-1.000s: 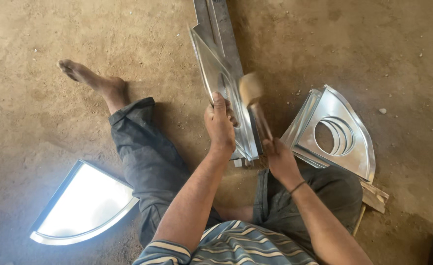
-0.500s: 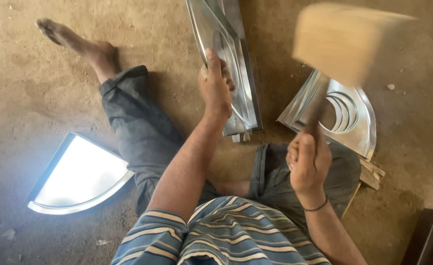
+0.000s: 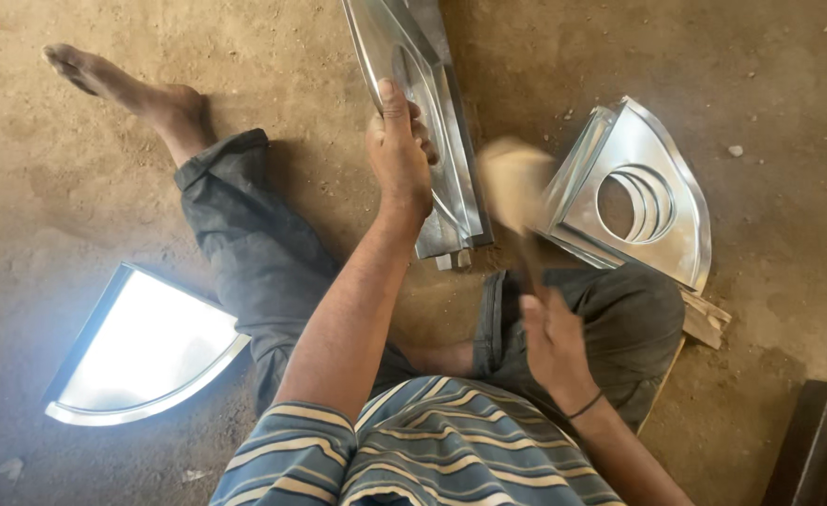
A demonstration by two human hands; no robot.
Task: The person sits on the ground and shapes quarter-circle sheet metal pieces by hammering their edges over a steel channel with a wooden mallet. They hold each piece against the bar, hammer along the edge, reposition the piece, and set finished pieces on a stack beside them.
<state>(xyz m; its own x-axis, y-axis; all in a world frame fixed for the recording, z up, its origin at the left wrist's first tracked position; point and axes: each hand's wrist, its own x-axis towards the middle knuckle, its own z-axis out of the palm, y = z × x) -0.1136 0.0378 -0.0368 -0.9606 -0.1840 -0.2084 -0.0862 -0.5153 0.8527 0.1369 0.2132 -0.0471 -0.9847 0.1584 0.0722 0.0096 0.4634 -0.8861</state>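
Sheet-metal piece [image 3: 423, 112] stays pinned on the floor under my clamped left hand [image 3: 397, 155], so my right hand [image 3: 549, 337], gripping the mallet [image 3: 516, 183], strikes true.

- One view only: head-worn camera, looking almost straight down onto a dirt floor [image 3: 104, 112]; no second view to overlap with.
- Close range: the wearer's striped shirt [image 3: 413, 450] fills the 6 o'clock edge, both forearms run up toward centre.
- Left hand [image 3: 399, 155] sits just above centre toward 12 o'clock; right hand [image 3: 554, 342] lies at about 5 o'clock, closer to the lens.
- Frame reaches a bare foot [image 3: 113, 89] at 10 o'clock, a shiny curved sheet [image 3: 141, 351] at 8 o'clock and a stack of metal pieces with round holes [image 3: 643, 192] at 2 o'clock.
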